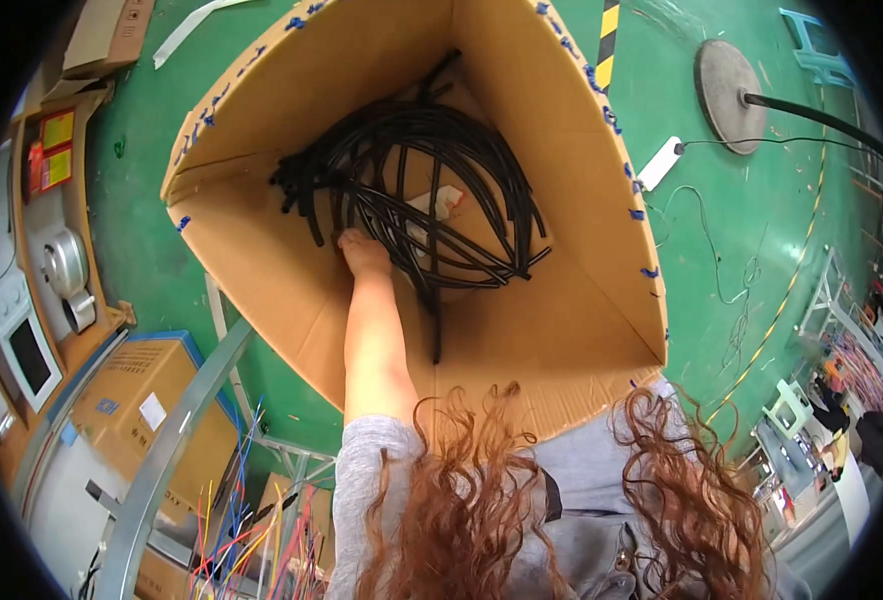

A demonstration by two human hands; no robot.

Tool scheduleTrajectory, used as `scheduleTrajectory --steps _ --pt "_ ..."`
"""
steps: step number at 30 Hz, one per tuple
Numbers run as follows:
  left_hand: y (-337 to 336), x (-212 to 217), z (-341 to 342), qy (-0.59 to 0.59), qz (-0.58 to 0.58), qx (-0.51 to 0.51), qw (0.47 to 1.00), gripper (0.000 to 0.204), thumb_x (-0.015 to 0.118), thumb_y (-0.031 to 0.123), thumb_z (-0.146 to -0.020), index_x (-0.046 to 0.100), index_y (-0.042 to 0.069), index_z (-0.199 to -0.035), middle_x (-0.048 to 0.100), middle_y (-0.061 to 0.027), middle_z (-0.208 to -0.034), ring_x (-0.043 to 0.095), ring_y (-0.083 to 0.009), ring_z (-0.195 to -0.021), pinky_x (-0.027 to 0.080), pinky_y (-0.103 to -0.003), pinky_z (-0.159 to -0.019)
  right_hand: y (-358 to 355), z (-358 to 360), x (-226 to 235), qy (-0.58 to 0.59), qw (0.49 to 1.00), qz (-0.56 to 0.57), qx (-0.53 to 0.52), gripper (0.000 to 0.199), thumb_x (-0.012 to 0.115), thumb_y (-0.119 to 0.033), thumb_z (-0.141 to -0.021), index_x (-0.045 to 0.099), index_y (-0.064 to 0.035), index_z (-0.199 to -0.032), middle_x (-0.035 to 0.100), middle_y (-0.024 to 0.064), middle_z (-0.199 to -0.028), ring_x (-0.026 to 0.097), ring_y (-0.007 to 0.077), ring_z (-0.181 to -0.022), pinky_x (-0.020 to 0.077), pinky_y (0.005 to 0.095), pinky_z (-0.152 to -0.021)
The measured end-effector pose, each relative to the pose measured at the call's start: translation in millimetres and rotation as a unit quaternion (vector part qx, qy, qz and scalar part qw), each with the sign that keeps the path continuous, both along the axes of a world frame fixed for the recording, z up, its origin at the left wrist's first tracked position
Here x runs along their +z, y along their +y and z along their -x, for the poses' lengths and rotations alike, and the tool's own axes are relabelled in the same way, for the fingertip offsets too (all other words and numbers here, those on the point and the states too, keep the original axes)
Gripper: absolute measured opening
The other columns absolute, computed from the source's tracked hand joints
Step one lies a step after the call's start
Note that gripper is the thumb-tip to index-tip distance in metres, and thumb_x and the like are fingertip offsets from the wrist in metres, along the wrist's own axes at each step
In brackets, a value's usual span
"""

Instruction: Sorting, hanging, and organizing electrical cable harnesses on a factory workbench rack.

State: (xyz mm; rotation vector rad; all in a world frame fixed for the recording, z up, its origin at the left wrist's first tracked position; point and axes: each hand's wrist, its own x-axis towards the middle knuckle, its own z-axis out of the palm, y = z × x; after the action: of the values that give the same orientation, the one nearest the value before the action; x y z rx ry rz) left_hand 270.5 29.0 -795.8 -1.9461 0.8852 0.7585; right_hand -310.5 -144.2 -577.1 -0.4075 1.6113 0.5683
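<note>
Deep in the large brown cardboard box (pixel 522 330), the coiled bundle of black cables (pixel 432 190) is clamped by the left hand (pixel 364 250); the right hand is hidden.

box (pixel 522 330): plain brown cardboard, matt, slightly rough
cables (pixel 432 190): black plastic sheath, smooth, faint sheen
floor (pixel 742 230): green painted coating, glossy, scuffed
frame (pixel 167 440): grey metal, smooth, dull shine
sleeve (pixel 362 480): grey knit cloth, matt
</note>
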Motion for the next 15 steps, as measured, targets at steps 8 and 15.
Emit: scheduleTrajectory --steps 8,15 --pt "-33.4 162.7 44.8 0.098 0.375 -0.139 0.911 0.009 0.050 0.014 -0.075 0.057 0.008 -0.076 0.052 -0.0095 -0.081 0.051 -0.0242 -0.081 0.042 -0.035 -0.073 16.3 -66.3 88.4 -0.051 0.991 -0.014 -0.123 0.019 0.044 -0.025 -0.088 0.047 -0.0077 -0.093 0.039 0.0012 -0.054 0.040 0.0111 -0.046 0.0371 0.0268 -0.042" --pt "-36.3 457.1 37.3 0.152 0.568 -0.073 0.806 0.012 0.054 0.005 -0.068 0.050 0.005 -0.079 0.048 -0.0101 -0.075 0.050 -0.0265 -0.075 0.044 -0.035 -0.070 6.3 -143.1 237.8 -0.120 0.979 -0.036 -0.162 0.019 0.044 -0.026 -0.089 0.046 -0.0076 -0.093 0.039 0.0015 -0.055 0.040 0.0111 -0.047 0.0384 0.0270 -0.043"
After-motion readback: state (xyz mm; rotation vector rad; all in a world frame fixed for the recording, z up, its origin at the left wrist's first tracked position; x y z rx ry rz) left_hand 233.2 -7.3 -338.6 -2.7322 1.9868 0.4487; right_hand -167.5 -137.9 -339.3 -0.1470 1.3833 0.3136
